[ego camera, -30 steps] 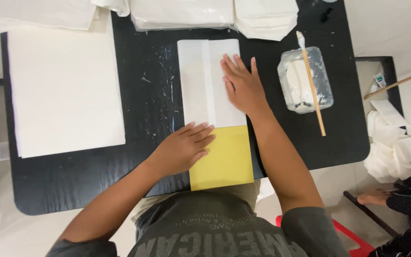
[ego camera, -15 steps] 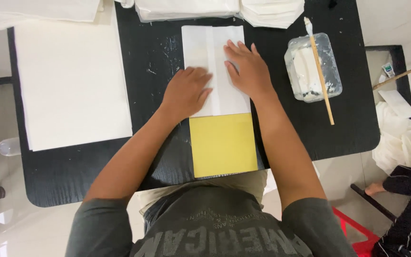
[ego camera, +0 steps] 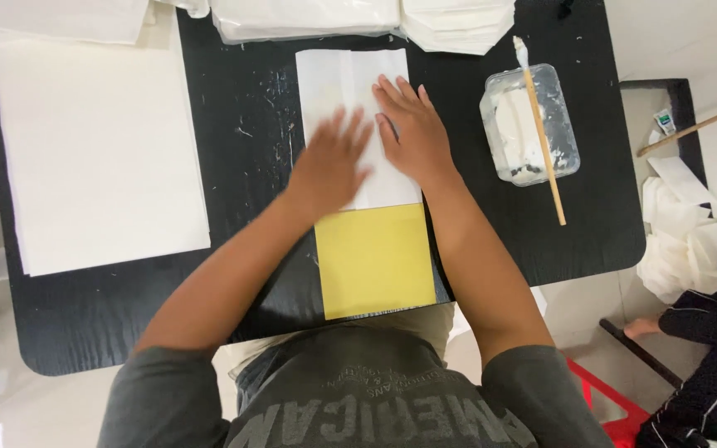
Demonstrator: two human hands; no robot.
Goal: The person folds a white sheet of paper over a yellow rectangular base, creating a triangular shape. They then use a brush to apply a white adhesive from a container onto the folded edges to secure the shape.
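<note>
Both my forearms reach forward and angle inward, my left hand (ego camera: pixel 331 163) blurred with fingers spread flat, palm down, and my right hand (ego camera: pixel 411 133) pressed flat just beside it, fingers together.

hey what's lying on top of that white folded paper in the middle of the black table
Both hands rest flat on the white folded paper: the left hand, blurred, and the right hand. The paper's middle is hidden beneath them. Its near edge meets a yellow sheet.

Clear plastic-wrapped pack of white sheets (ego camera: pixel 304 18) lies at the far edge of the black table (ego camera: pixel 85 323). Small white sachet with a green patch (ego camera: pixel 665 121) sits on the floor right of the table. No signs or screens.
</note>
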